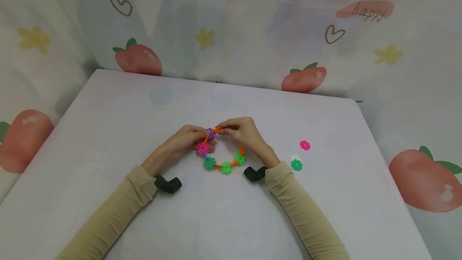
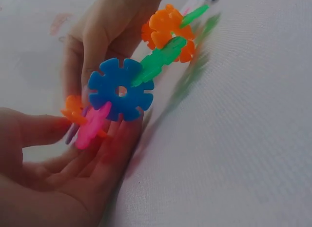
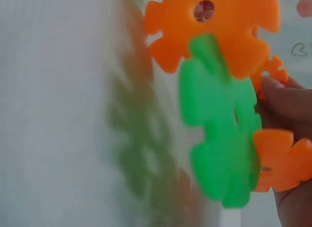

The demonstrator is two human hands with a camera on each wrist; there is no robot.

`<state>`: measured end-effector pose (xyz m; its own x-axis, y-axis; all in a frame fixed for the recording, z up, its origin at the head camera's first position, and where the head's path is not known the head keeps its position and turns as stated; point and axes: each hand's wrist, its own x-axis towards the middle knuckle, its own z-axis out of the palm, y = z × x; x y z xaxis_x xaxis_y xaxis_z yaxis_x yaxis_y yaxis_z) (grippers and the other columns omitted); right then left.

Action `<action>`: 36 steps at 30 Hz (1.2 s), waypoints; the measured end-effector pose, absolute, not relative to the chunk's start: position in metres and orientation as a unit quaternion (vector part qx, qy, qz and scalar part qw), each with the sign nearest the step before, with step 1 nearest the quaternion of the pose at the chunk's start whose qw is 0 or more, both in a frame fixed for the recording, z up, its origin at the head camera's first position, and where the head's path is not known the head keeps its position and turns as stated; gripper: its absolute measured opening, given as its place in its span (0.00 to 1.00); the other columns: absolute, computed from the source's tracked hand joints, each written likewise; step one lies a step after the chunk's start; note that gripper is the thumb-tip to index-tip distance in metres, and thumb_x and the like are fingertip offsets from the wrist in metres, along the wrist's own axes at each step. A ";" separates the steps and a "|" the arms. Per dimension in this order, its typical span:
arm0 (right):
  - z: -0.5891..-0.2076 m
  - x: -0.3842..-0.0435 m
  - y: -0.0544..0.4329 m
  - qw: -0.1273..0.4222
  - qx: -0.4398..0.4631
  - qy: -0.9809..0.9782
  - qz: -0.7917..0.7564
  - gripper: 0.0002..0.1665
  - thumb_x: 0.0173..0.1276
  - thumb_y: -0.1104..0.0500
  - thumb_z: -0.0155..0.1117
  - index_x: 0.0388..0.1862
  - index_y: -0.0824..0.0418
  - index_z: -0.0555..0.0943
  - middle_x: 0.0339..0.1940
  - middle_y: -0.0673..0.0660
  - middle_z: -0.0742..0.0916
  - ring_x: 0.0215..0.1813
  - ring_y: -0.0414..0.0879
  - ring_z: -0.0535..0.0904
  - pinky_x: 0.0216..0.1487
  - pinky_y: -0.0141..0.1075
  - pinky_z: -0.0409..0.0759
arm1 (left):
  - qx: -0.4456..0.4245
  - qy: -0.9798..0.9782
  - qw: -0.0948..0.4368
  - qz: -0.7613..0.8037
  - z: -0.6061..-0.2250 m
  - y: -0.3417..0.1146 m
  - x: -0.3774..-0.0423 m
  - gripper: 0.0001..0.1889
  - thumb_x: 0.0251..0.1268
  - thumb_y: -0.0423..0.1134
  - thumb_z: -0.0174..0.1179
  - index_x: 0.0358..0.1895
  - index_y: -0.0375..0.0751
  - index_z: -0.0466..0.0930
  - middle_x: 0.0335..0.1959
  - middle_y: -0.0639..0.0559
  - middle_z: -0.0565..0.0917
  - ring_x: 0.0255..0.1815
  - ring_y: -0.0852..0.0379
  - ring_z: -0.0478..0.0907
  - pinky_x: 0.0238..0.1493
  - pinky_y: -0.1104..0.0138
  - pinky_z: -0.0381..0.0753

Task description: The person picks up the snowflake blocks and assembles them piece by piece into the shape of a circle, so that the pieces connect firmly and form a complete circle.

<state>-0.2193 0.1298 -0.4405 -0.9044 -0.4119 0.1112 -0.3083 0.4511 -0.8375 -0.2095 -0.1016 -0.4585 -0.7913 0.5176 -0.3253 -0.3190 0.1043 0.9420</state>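
A curved chain of slotted plastic snowflake discs hangs between the hands, with pink (image 1: 203, 148), teal-green (image 1: 209, 164) and light green (image 1: 226, 167) discs joined by edge-on orange and blue (image 2: 107, 95) ones. My left hand (image 1: 182, 139) pinches the chain near its purple disc (image 1: 211, 134), thumb on one side and fingers behind. Opposite it, my right hand (image 1: 243, 131) pinches an orange disc (image 3: 273, 71) between thumb and finger, right at the purple one. At the chain's other end, an orange disc (image 1: 241, 150) stands on a light green disc below the right hand.
Right of the hands, a loose pink disc (image 1: 304, 145) lies on the white table (image 1: 144, 103). Nearer, a white disc (image 1: 295, 157) is partly overlapped by a green disc (image 1: 297, 165). Black wrist devices (image 1: 168, 184) sit at both cuffs. A printed curtain (image 1: 245, 31) stands behind the table.
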 end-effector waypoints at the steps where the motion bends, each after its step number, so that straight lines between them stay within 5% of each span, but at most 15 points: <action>1: -0.440 -0.219 0.131 0.058 -0.215 0.848 -0.481 0.11 0.66 0.68 0.72 0.47 0.64 0.91 0.44 0.60 0.92 0.46 0.50 0.91 0.49 0.35 0.87 | 0.070 0.671 0.317 0.666 -0.458 -0.101 -0.210 0.22 0.85 0.42 0.46 0.61 0.23 0.78 0.43 0.44 0.91 0.42 0.56 0.90 0.50 0.68 0.86; 5: -0.439 -0.217 0.136 0.066 -0.237 0.846 -0.474 0.18 0.68 0.68 0.71 0.56 0.64 0.87 0.50 0.60 0.91 0.49 0.49 0.91 0.55 0.38 0.86 | 0.056 0.677 0.313 0.664 -0.454 -0.097 -0.210 0.25 0.82 0.51 0.51 0.61 0.30 0.78 0.37 0.48 0.88 0.38 0.54 0.90 0.46 0.68 0.85; 9: -0.436 -0.214 0.150 0.048 -0.259 0.850 -0.455 0.21 0.69 0.69 0.70 0.61 0.64 0.85 0.52 0.61 0.91 0.48 0.48 0.91 0.56 0.41 0.86 | 0.053 0.688 0.299 0.660 -0.452 -0.092 -0.208 0.21 0.79 0.49 0.58 0.58 0.32 0.80 0.32 0.48 0.81 0.32 0.53 0.88 0.47 0.69 0.82; 19: -0.426 -0.193 0.210 0.012 -0.224 0.900 -0.374 0.14 0.72 0.66 0.67 0.54 0.62 0.87 0.47 0.55 0.91 0.46 0.48 0.88 0.52 0.44 0.86 | 0.007 0.678 0.298 0.672 -0.452 -0.084 -0.208 0.22 0.82 0.45 0.52 0.60 0.27 0.76 0.34 0.47 0.87 0.32 0.54 0.90 0.38 0.68 0.87; 26: -0.426 -0.173 0.248 0.009 -0.198 0.919 -0.340 0.13 0.71 0.66 0.67 0.52 0.62 0.88 0.45 0.55 0.92 0.43 0.48 0.87 0.47 0.37 0.85 | -0.018 0.658 0.287 0.696 -0.450 -0.079 -0.216 0.22 0.82 0.46 0.53 0.58 0.25 0.72 0.34 0.45 0.86 0.31 0.53 0.90 0.43 0.63 0.89; 36: -0.424 -0.151 0.293 0.002 -0.171 0.940 -0.294 0.11 0.69 0.65 0.70 0.49 0.61 0.89 0.41 0.53 0.91 0.39 0.45 0.82 0.41 0.33 0.81 | -0.017 0.700 0.276 0.658 -0.445 -0.081 -0.218 0.26 0.80 0.49 0.55 0.64 0.28 0.70 0.40 0.47 0.86 0.34 0.59 0.88 0.35 0.73 0.82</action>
